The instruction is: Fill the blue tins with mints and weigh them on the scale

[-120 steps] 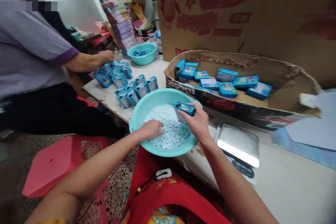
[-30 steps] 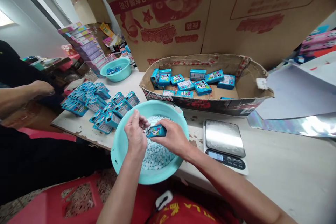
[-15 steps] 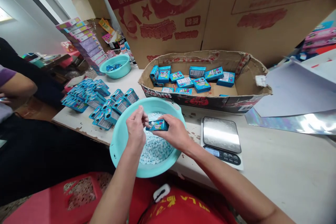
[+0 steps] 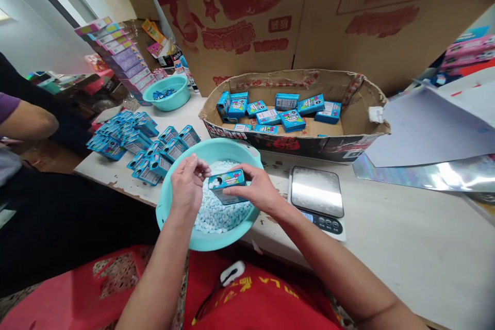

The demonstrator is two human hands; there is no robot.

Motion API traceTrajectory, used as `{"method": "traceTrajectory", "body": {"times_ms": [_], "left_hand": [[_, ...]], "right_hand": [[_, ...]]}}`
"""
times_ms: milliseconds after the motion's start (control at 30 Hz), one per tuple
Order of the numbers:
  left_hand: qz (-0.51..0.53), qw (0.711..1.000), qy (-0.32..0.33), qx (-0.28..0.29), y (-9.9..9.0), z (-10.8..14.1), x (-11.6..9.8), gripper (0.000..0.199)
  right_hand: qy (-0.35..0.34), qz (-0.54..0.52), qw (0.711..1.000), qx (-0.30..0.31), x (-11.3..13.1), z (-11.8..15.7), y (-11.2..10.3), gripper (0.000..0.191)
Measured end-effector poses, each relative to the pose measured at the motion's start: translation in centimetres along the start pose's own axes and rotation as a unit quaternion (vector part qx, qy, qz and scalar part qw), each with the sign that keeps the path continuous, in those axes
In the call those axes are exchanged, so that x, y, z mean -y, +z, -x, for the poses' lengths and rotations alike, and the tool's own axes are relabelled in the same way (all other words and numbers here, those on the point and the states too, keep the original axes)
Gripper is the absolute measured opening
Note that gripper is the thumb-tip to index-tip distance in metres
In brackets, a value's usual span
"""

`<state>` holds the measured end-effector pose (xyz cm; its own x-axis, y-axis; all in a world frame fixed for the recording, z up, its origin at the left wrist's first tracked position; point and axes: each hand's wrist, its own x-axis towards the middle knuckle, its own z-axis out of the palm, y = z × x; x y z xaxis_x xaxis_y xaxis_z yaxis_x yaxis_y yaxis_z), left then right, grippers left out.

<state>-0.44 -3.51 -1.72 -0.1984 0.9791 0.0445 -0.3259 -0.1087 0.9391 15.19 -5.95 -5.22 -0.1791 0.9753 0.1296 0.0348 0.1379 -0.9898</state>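
Observation:
My right hand [image 4: 260,185] grips a small blue candy box [image 4: 228,179] above a turquoise basin [image 4: 166,201]. The box lies tilted, with a dark round hole with white inside near its left end. Just left of it, my left hand [image 4: 188,180] is held with its fingers curled towards the palm; whatever they may hold is hidden. Pale blue and white candies [image 4: 220,216] fill the bottom of the basin below both hands.
Several blue boxes [image 4: 293,120] lie in a cut-down carton [image 4: 294,142] behind the basin. More boxes [image 4: 145,145] stand to the left. A digital scale [image 4: 317,193] sits at the right. A smaller basin [image 4: 170,103] stands farther back; a person's arm [image 4: 29,118] shows at far left.
My left hand has moved away from the box's end, leaving a gap. The box has turned so that more of its lower side shows. The whole view has shifted slightly.

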Motion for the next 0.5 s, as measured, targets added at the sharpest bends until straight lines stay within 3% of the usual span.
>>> {"method": "traceTrajectory", "body": {"times_ms": [100, 200, 267, 333, 500], "left_hand": [[-0.059, 0.997, -0.041, -0.028, -2.3, -0.7, 0.4, 0.03], [-0.209, 0.972, -0.105, 0.021, -5.0, -1.3, 1.1, 0.032], [-0.348, 0.925, -0.102, 0.118, -6.2, -1.3, 1.8, 0.028], [-0.459, 0.854, -0.061, 0.235, -6.3, -0.9, 2.7, 0.024], [-0.501, 0.709, 0.06, 0.492, -3.4, 1.3, 5.7, 0.029]], "right_hand": [[-0.016, 0.007, 1.0, -0.001, 0.3, 0.1, -0.2, 0.038], [-0.016, 0.016, 1.0, -0.012, 0.5, 0.1, -0.5, 0.038], [-0.013, 0.0, 1.0, -0.025, 0.6, 0.2, -0.8, 0.04], [-0.013, -0.026, 0.999, -0.036, 0.8, 0.2, -1.0, 0.041], [-0.026, -0.051, 0.995, -0.085, 2.4, 1.2, -2.1, 0.044]]}}
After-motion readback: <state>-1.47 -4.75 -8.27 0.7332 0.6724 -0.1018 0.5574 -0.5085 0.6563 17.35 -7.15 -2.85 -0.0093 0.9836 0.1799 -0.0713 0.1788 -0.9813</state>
